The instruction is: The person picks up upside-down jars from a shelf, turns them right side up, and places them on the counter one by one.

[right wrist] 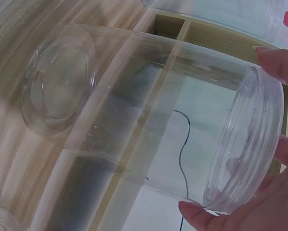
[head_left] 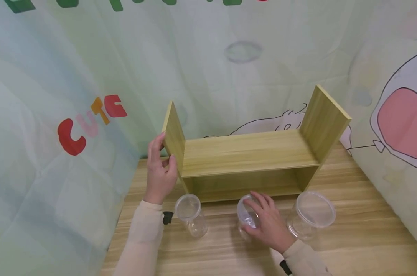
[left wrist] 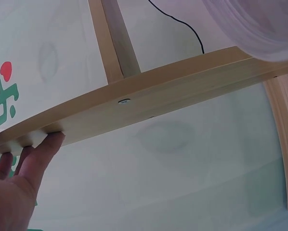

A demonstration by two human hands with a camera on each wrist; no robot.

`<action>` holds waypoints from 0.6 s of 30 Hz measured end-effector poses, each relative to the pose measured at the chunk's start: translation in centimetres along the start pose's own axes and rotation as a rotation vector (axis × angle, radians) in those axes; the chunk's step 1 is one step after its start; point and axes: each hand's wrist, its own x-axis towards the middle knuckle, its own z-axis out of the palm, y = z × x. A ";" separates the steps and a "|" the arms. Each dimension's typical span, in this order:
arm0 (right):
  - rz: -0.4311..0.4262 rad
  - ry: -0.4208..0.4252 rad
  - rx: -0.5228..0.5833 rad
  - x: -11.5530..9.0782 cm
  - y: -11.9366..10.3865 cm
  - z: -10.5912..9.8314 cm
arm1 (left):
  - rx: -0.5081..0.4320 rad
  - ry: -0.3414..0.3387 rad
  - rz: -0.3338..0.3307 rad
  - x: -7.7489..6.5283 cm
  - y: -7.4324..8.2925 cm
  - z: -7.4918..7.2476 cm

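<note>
A small wooden shelf [head_left: 246, 153] with two raised side panels stands before the backdrop. My left hand [head_left: 161, 174] holds the front edge of its left panel; several fingers [left wrist: 47, 147] lie against the panel's outer face in the left wrist view. My right hand [head_left: 272, 226] grips a clear plastic jar [head_left: 247, 216] by its lidded top, thumb and fingers spread round the rim. That jar [right wrist: 149, 120] looks see-through, with its round base towards the tabletop in the right wrist view. Two more clear lidded jars stand either side: a narrow one [head_left: 191, 214] left, a wider one [head_left: 312, 214] right.
The wood-grain tabletop [head_left: 222, 253] lies under everything. A printed cloth backdrop [head_left: 208, 76] rises behind and on both sides, close to the shelf. The shelf's lower compartment [head_left: 249, 184] faces the jars.
</note>
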 end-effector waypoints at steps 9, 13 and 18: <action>-0.024 0.008 0.013 0.5 -0.1 -0.7 | 0.000 -0.010 -0.032 0.2 1.0 -0.1; -0.055 0.057 0.045 1.2 0.4 -1.7 | 0.008 -0.006 -0.027 0.3 3.0 -0.2; -0.071 0.080 0.046 2.1 1.2 -4.0 | 0.014 -0.004 -0.035 0.1 1.8 -0.1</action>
